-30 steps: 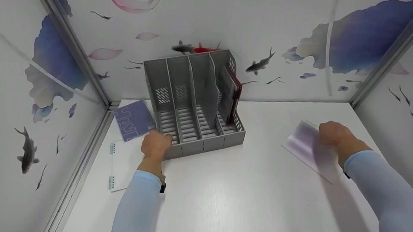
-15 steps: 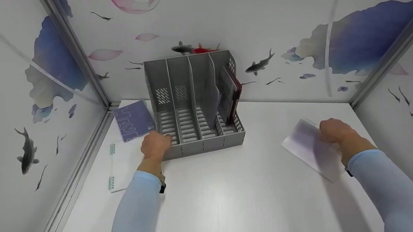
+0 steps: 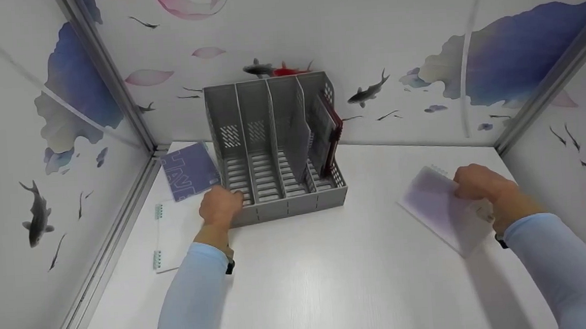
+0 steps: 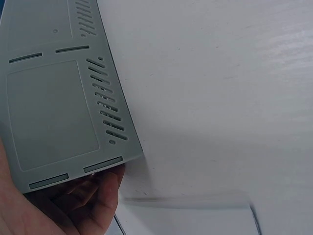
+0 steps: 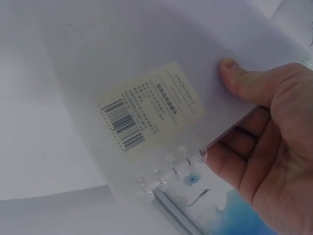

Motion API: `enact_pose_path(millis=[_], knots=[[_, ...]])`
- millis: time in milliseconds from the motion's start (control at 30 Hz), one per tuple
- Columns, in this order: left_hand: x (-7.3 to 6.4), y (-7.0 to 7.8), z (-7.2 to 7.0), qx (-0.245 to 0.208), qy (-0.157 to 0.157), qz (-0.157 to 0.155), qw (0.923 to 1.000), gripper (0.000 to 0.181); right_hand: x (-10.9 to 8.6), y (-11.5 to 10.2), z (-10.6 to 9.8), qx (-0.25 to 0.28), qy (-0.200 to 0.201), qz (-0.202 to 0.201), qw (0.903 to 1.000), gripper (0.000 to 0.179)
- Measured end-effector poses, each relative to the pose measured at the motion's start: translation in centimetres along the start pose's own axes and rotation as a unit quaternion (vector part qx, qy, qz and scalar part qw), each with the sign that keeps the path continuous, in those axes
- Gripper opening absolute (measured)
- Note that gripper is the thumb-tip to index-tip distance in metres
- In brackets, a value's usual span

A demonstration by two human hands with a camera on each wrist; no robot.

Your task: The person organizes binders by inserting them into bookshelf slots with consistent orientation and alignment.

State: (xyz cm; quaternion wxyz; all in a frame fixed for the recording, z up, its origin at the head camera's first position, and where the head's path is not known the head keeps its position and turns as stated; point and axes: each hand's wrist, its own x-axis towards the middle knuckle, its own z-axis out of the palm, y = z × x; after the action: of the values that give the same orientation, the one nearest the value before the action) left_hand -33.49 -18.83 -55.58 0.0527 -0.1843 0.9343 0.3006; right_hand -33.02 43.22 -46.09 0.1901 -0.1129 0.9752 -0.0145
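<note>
Looking down through the head camera, I see a person's two light-blue sleeves reaching over a white table [image 3: 306,291]. The left hand [image 3: 221,205] is at the front left corner of a gray file holder [image 3: 275,210], its fingers curled around the edge. My left wrist view shows those fingers bent in under the holder's slotted side.

The right hand [image 3: 479,181], well apart to the right, pinches a pale purple notebook [image 3: 435,209] by one side. In the right wrist view, the thumb lies flat on the cover while the other fingers bend behind it. On that cover I find a cream label [image 5: 151,110] with a barcode, and clear rings [image 5: 173,169] run along one short edge. The notebook slants above the right part of the table; I cannot tell whether its lowest corner touches the surface.

The holder has four compartments, side by side. Red-edged notebooks [image 3: 339,126] stand in the rightmost one. Left of the holder, a violet-blue booklet [image 3: 191,170] lies flat, with a white notebook [image 3: 179,235] with green rings nearer the person. Painted fish and lotus leaves decorate the surrounding walls [image 3: 397,41].
</note>
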Motion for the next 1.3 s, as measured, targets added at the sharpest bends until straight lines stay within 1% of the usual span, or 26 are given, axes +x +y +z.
enact_pose_path(millis=[167, 333, 467, 600, 733, 867, 1067, 1300], knots=[[-0.1, 0.1, -0.2, 0.000, -0.003, -0.002, 1.0000, 0.046, 0.0, -0.4, -0.5, 0.008, -0.008, 0.011, 0.9999, 0.023], [-0.2, 0.1, -0.2, -0.004, -0.001, 0.002, 1.0000, 0.044, -0.6, -1.2, -1.2, 0.035, 0.002, 0.020, 0.9992, 0.026], [-0.1, 0.0, -0.1, -0.006, 0.005, 0.011, 0.9999, 0.040, -1.0, -1.6, -1.6, 0.024, 0.018, 0.007, 0.9995, 0.022], [0.0, 0.0, 0.0, -0.007, 0.013, 0.014, 0.9998, 0.036, -1.1, -1.8, -1.7, 0.018, 0.033, -0.003, 0.9993, 0.023], [0.0, 0.0, -0.1, -0.004, 0.014, 0.015, 0.9998, 0.039, -1.1, -2.0, -1.9, 0.024, 0.039, 0.005, 0.9990, 0.028], [-0.1, -0.1, -0.1, -0.005, 0.009, 0.011, 0.9999, 0.043, -1.1, -2.2, -2.1, 0.009, 0.050, 0.002, 0.9987, 0.031], [-0.2, -0.2, 0.0, -0.007, 0.011, 0.014, 0.9998, 0.043, -1.1, -2.4, -2.3, -0.006, 0.076, -0.008, 0.9971, 0.028], [-0.2, -0.1, -0.1, -0.011, 0.008, 0.011, 0.9999, 0.043, -1.2, -2.5, -2.2, 0.003, 0.078, -0.010, 0.9969, 0.029]])
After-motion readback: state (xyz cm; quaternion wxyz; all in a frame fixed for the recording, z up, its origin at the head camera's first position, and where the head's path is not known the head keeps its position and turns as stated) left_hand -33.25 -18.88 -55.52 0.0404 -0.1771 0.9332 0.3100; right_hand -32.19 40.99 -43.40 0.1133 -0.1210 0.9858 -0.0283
